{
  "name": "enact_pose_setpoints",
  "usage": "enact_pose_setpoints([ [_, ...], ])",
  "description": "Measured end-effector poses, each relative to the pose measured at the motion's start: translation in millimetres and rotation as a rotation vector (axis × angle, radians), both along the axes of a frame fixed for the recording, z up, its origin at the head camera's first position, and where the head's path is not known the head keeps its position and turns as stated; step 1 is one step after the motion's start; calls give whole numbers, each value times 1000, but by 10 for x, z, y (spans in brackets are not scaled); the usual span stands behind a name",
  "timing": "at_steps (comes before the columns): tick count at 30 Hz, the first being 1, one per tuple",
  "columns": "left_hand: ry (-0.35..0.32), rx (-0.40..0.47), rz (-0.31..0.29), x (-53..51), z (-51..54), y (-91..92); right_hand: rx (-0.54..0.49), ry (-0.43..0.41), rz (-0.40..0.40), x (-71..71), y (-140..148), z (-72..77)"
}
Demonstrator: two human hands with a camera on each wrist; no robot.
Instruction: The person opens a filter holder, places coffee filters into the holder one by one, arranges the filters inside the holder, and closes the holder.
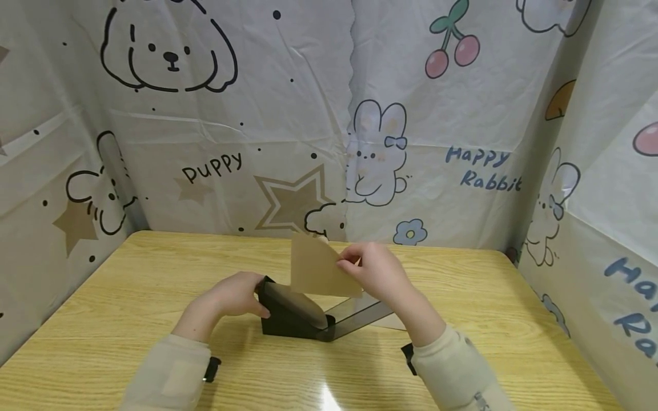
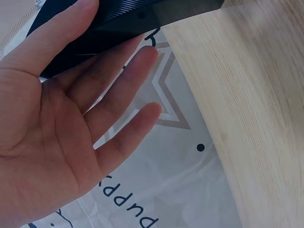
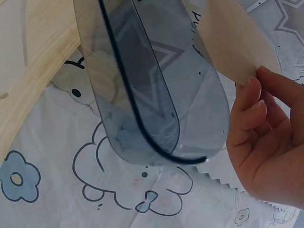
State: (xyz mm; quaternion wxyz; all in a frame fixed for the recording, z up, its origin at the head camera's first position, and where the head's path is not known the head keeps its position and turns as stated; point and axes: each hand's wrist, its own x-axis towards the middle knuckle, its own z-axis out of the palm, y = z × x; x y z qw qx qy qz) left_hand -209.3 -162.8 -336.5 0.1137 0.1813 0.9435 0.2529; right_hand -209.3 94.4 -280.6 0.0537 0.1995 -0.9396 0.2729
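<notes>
While the left hand (image 1: 231,294) steadies the black case (image 1: 285,319) at its left end, thumb on the near side and at least one finger behind, the right hand (image 1: 382,274) pinches a beige card (image 1: 319,268) by its right edge between thumb and fingertips. Hands apart, each with its own hold; left hand's outer fingers extend free of the case. Card is in the air just above the case, mid-table (image 1: 462,302); another pale sheet (image 1: 392,323) lies to the right, partly behind the clear lid (image 1: 360,319). Progress, by judgement: midway. Case opened, card in hand; card not seated inside, lid not closed. Whether card is going in or coming out, cannot tell; likely left is parting or joining the two, then shutting the lid. Card stands near upright, lower edge roughly level, longer side seemingly left to right, though foreshortening makes that uncertain. Case's long axis runs left to right, top sloping down rightward to the lid, which angles off right and away from the person.
</notes>
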Motion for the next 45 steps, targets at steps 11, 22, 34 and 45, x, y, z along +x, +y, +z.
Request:
enact_pose_setpoints([
  [11,7,-11,3,-10,-20,66,3,0,-3,-2,-55,-83],
  [22,17,-29,15,-11,-26,85,66,17,7,12,-127,-175],
  [34,23,-20,6,-9,-24,82,134,-15,22,-7,-223,-374],
  [45,6,-20,16,-12,-33,81,199,11,38,16,-276,-498],
])
